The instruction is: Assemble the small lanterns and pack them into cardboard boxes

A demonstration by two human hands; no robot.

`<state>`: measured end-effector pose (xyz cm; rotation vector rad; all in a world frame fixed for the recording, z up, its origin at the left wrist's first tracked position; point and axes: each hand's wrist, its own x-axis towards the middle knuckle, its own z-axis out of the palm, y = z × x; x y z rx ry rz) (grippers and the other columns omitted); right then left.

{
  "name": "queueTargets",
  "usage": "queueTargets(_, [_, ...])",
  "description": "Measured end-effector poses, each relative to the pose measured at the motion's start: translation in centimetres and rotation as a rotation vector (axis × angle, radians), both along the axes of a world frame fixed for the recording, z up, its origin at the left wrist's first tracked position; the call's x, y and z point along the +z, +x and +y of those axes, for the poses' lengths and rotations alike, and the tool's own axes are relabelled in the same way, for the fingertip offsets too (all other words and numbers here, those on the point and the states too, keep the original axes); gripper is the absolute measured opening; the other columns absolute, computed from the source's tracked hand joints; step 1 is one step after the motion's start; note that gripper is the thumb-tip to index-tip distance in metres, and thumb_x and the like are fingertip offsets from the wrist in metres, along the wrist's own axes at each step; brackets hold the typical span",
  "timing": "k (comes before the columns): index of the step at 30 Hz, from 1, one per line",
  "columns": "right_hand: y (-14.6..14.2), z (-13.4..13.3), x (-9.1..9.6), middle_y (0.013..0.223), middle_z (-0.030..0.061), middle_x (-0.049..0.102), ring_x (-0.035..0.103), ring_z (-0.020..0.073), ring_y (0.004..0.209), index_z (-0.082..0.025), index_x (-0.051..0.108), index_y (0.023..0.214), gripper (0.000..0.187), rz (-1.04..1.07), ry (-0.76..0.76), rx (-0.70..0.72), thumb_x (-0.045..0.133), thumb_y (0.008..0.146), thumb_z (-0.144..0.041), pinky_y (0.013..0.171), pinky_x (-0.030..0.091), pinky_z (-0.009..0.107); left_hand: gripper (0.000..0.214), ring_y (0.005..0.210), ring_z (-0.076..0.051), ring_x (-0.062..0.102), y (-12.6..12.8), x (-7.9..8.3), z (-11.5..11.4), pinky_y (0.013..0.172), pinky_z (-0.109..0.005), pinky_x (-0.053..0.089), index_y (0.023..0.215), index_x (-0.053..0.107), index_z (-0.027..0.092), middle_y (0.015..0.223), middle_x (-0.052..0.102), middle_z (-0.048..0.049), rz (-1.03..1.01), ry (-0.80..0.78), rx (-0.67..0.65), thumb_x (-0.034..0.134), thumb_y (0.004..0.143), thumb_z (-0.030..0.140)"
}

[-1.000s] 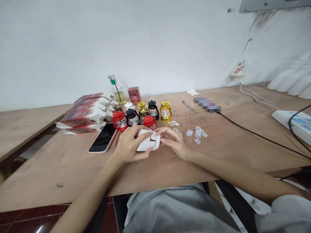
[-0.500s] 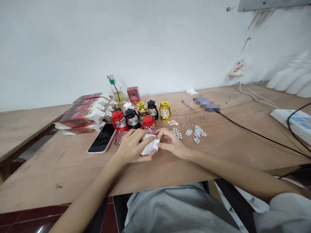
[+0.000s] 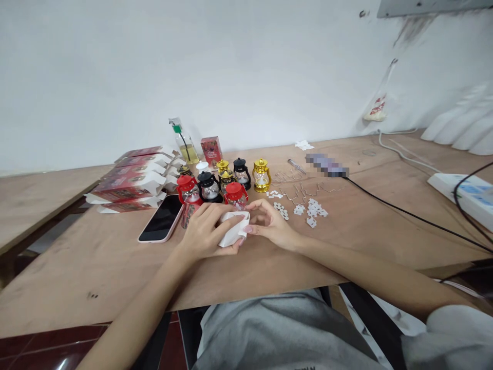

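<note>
Between both hands, just over the table, is a small cardboard box (image 3: 232, 234) with its white side and end flap facing me. My left hand (image 3: 206, 228) wraps it from the left, fingers across the top and thumb beneath. At its right end, my right hand (image 3: 269, 226) has the thumb against the white flap, index finger curled at the upper edge. A red printed surface (image 3: 188, 213) shows behind my left hand; I cannot tell if it belongs to this box. Miniature lanterns in red (image 3: 235, 194), black (image 3: 209, 186) and gold (image 3: 262, 176) stand just beyond the hands.
Red printed boxes (image 3: 127, 180) with open white flaps are stacked at left, beside a phone (image 3: 162, 218). Behind stand a pump bottle (image 3: 187, 146) and an upright red box (image 3: 211, 150). Rightward lie button cells (image 3: 281, 209), white plastic parts (image 3: 316, 208), bent wires (image 3: 304, 190) and a screwdriver (image 3: 296, 165).
The white flap at the box's right end has shifted and the box end has turned slightly. My right thumb has moved a little left along it. My left hand still holds the box.
</note>
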<state>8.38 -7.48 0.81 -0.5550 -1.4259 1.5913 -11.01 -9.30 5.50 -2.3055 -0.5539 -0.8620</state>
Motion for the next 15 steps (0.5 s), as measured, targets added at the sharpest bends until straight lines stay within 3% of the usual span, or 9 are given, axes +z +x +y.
queueTargets(6, [0.0,-0.2,0.2,0.113,0.0030,0.055,0.059,0.0140,0.091,-0.027,0.049,0.114,0.056,0.016,0.017,0.198,0.078,0.068,-0.036,0.071,0.054,0.028,0.043,0.081,-0.023,0.064,-0.4,-0.5,0.3,0.066,-0.037,0.053,0.106,0.053,0.019,0.091,0.066,-0.0117,-0.050,0.037,-0.126,0.065,0.072,0.042])
queueTargets(10, [0.0,-0.3,0.2,0.123,0.0056,0.054,0.053,0.0174,0.110,-0.026,0.047,0.123,0.068,0.018,0.034,0.303,0.080,0.066,-0.040,0.088,0.048,0.032,0.041,0.084,-0.023,0.065,-0.2,-0.9,0.4,0.068,-0.039,0.056,0.102,0.054,0.019,0.092,0.065,-0.0113,-0.113,0.034,-0.260,0.062,0.074,0.048])
queueTargets(13, [0.3,-0.2,0.3,0.126,0.0065,0.053,0.055,0.0179,0.107,-0.028,0.039,0.135,0.087,0.042,-0.093,0.411,0.079,0.062,-0.052,0.086,0.048,0.032,0.038,0.089,-0.023,0.066,0.2,-1.2,-0.2,0.069,-0.040,0.058,0.095,0.054,0.019,0.091,0.065,-0.0100,-0.155,0.074,-0.350,0.061,0.075,0.051])
queueTargets(15, [0.5,-0.1,0.3,0.124,0.0069,0.054,0.059,0.0170,0.097,-0.029,0.038,0.137,0.083,0.083,-0.235,0.450,0.067,0.068,-0.066,0.079,0.049,0.031,0.034,0.093,-0.023,0.066,0.6,-1.6,-1.0,0.071,-0.040,0.059,0.091,0.053,0.022,0.093,0.066,-0.0071,-0.148,0.069,-0.372,0.060,0.076,0.052])
